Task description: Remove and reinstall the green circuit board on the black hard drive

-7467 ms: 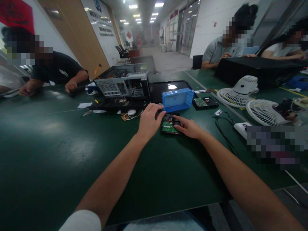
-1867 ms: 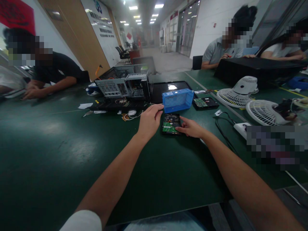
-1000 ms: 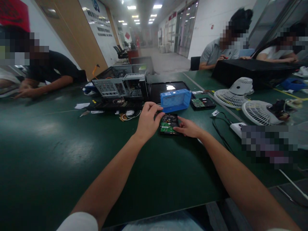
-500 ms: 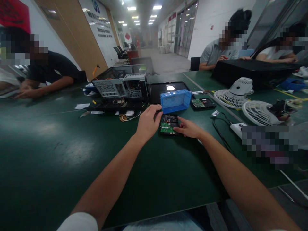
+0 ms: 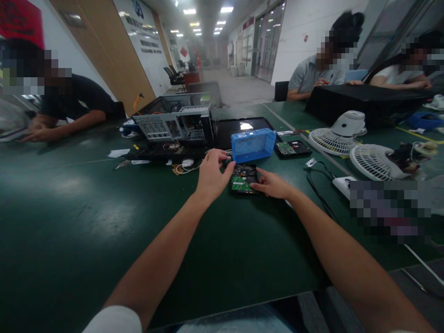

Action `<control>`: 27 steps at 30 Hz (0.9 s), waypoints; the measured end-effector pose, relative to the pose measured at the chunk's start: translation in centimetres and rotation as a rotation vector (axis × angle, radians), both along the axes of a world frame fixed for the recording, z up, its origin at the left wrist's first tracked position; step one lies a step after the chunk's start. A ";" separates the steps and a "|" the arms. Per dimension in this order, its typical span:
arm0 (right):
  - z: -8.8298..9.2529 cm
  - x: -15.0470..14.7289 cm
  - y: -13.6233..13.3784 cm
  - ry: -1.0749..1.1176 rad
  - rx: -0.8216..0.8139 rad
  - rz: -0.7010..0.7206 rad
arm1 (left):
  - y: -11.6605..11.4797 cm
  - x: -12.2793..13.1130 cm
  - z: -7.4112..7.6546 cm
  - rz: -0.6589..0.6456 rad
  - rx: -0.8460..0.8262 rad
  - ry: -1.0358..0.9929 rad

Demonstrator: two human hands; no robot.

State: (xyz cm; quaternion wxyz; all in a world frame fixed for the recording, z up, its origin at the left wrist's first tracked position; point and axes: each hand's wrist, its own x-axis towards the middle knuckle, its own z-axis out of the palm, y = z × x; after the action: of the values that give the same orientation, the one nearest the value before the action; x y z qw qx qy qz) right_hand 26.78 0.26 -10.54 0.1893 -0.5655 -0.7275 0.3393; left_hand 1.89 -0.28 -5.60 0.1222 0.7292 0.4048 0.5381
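Lengthwise, the drive points away, right fingers gripping it, left fingers' hold unclear.

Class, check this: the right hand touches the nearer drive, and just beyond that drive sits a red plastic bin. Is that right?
Not quite: the head view shows the plastic bin is blue, not red. It sits just beyond the nearer drive, which the right hand touches.

Honestly can't tell what that dark thing by the left grip is, fingers cover most of it. Right grip hides part of the drive's edge. Power strip vanishes under pixelation, and the wall lettering is pure mush.
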 end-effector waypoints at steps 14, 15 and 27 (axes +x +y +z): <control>0.0 0.0 0.0 0.003 0.005 0.008 | -0.3 -0.4 1.0 0.069 0.106 0.211; 0.0 0.1 0.0 0.003 0.007 0.007 | -0.4 -0.4 1.0 0.066 0.113 0.222; -0.3 0.1 0.1 0.017 0.016 0.026 | -0.3 -0.2 0.7 0.016 0.070 0.130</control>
State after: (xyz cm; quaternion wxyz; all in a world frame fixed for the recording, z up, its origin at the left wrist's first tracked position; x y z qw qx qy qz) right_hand 26.87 0.34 -10.81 0.1954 -0.5518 -0.7356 0.3408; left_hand 1.72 -0.63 -4.94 0.0658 0.7632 0.3983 0.5045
